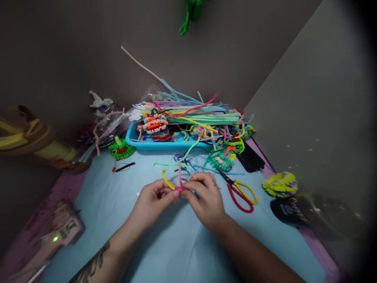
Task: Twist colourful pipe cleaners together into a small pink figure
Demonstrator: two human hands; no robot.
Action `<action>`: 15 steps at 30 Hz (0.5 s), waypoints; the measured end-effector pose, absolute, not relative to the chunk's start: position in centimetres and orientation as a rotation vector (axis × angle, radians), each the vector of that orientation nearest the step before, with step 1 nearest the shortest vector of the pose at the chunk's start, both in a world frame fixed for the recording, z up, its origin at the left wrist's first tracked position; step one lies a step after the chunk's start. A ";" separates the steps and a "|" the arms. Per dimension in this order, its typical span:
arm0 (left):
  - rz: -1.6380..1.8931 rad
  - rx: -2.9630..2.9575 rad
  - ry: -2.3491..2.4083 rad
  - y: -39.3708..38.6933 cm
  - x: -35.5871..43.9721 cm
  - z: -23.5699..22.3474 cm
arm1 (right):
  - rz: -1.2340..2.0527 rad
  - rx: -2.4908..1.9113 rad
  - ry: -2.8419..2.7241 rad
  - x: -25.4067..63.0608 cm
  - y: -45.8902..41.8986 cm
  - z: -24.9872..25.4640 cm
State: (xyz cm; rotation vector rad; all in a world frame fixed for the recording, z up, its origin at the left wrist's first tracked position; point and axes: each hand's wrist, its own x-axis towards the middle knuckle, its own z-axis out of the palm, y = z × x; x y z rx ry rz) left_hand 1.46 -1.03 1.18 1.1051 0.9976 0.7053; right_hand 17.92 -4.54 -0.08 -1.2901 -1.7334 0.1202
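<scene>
Between my two hands is a small bundle of pipe cleaners [179, 190], pink at its centre with yellow, pink and pale green ends sticking up and out. The fingertips of my left hand [154, 198] pinch it from the left. From the other side my right hand [206, 198] pinches it with thumb and fingers; the exact contact is partly hidden. Scissors [235, 190] with one red and one yellow handle lie beside my right hand. Just beyond my fingers, a teal fuzzy piece [220, 160] and loose pipe cleaner strands [188, 159] rest on the blue cloth [165, 243].
A blue tray [171, 147] heaped with pipe cleaners [203, 114] stands against the wall. Left of it sit a green fuzzy figure [121, 148] and plastic bags [113, 125]. A black item [250, 156] and yellow fuzzy piece [280, 184] lie right. A glue gun [63, 232] occupies the left front.
</scene>
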 end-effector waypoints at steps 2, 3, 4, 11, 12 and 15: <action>0.700 1.139 1.011 -1.2 1.4 1.4 | 0.128 -1.281 -1.733 18.0 -4.5 -0.1; 0.702 1.158 1.019 -1.2 1.3 1.5 | 0.130 -1.282 -1.735 18.0 -4.5 -0.1; 0.704 1.178 1.026 -1.3 1.3 1.6 | 0.131 -1.286 -1.739 18.0 -4.5 -0.1; 0.678 1.372 1.094 -1.4 1.4 1.7 | 0.177 -1.302 -1.864 18.4 -4.4 0.3; 0.675 1.410 1.107 -1.4 1.4 1.7 | 0.180 -1.301 -1.878 18.4 -4.3 0.4; 0.673 1.535 1.150 -1.5 1.5 1.6 | 0.198 -1.311 -1.899 18.4 -4.3 0.4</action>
